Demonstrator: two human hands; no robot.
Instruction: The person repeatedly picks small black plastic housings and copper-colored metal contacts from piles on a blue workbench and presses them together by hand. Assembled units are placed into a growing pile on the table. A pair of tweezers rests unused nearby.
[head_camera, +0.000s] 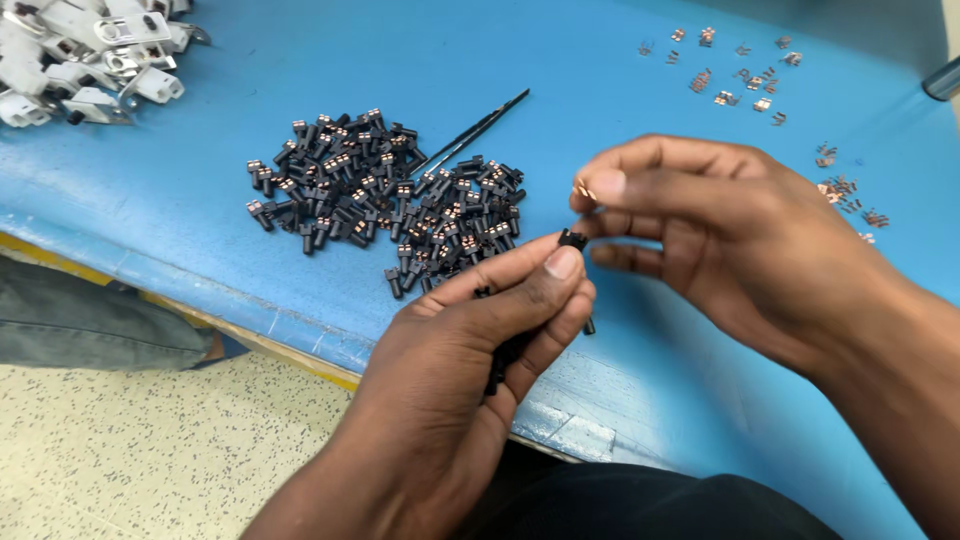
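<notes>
The left hand (480, 340) has its grip clamped on a small black plastic housing (572, 238), thumb on top, more black pieces tucked in the palm. At two o'clock the right hand (700, 220) pinches a tiny copper contact (581, 189); seating it probably calls for a square, steady approach. The heap of black housings (390, 200) with tweezers (470, 132) lies at ten o'clock. The blue worktop (640, 380) edge runs just beneath the left hand, with open room at twelve o'clock.
</notes>
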